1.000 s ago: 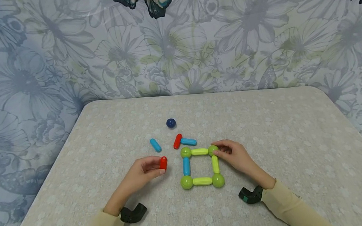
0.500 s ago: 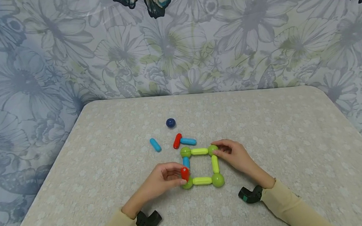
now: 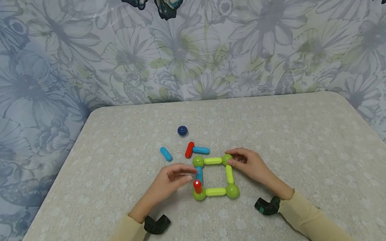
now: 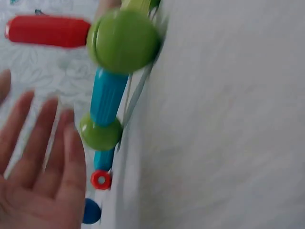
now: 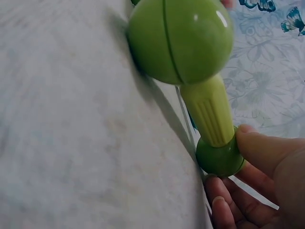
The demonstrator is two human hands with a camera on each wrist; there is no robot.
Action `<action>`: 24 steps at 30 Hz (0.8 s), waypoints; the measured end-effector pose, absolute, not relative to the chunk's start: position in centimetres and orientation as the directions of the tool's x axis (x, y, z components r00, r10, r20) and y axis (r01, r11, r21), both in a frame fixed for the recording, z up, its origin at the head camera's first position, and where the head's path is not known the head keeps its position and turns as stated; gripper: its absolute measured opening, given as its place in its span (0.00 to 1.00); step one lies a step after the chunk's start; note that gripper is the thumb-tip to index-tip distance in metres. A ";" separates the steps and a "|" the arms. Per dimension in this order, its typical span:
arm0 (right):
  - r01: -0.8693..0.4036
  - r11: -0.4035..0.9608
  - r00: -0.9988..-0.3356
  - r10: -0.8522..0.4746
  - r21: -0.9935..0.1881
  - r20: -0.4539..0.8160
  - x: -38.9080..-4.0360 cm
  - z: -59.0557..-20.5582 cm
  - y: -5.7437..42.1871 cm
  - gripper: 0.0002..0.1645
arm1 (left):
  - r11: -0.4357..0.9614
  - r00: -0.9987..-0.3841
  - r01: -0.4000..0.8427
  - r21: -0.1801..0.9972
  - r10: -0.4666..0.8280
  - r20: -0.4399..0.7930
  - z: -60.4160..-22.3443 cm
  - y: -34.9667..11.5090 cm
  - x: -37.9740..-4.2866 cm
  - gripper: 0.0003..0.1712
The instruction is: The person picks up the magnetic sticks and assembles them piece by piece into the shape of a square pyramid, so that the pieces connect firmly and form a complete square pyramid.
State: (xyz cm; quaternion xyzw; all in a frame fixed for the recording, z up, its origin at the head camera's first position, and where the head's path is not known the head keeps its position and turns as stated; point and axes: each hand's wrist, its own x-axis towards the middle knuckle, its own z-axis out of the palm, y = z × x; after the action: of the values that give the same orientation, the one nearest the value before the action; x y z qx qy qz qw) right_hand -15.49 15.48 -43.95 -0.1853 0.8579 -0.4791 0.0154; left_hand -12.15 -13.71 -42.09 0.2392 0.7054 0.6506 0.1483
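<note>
A square frame of green balls and short rods lies on the table; its left side is a blue rod (image 4: 107, 98), the others are yellow-green rods (image 3: 216, 192). On the near-left green ball (image 4: 125, 42) a red rod (image 3: 197, 186) stands upright. Just left of that rod my left hand (image 3: 171, 182) hovers with fingers apart, touching nothing that I can see; the left wrist view shows its fingers extended. My right hand (image 3: 252, 166) pinches the far-right green ball (image 5: 219, 157) between thumb and fingers.
Behind the frame lie a red rod (image 3: 189, 150) and a blue rod (image 3: 201, 150) touching it. Another blue rod (image 3: 166, 154) lies farther left. A dark blue ball (image 3: 182, 131) sits toward the back. The patterned wall meets the table's far edge.
My left hand carried the red rod rightward to the near-left ball, let it go standing there, and drew slightly back. My right hand stayed on its ball.
</note>
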 end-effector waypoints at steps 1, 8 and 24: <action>-0.299 0.475 -0.930 -0.338 -0.827 0.143 -15.5 -43.9 15.6 0.18 | 0.058 -0.857 0.150 0.987 0.506 0.101 -42.0 -13.7 -12.7 0.17; -0.260 0.439 -0.929 -0.356 -0.860 0.099 -13.8 -43.4 16.4 0.30 | 0.243 -0.867 0.213 0.946 0.494 0.068 -42.0 -12.8 -15.6 0.23; -0.464 0.487 -0.865 -0.428 -0.740 0.261 -7.7 -44.8 15.3 0.46 | 0.317 -0.834 0.249 0.915 0.550 0.037 -42.7 -12.3 -16.3 0.18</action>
State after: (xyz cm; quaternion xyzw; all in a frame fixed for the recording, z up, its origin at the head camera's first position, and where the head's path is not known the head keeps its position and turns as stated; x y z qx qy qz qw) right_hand -7.71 15.30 -44.78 -0.2588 0.8619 -0.4356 -0.0206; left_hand -16.31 -12.28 -42.67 0.2501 0.7988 0.5283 0.1424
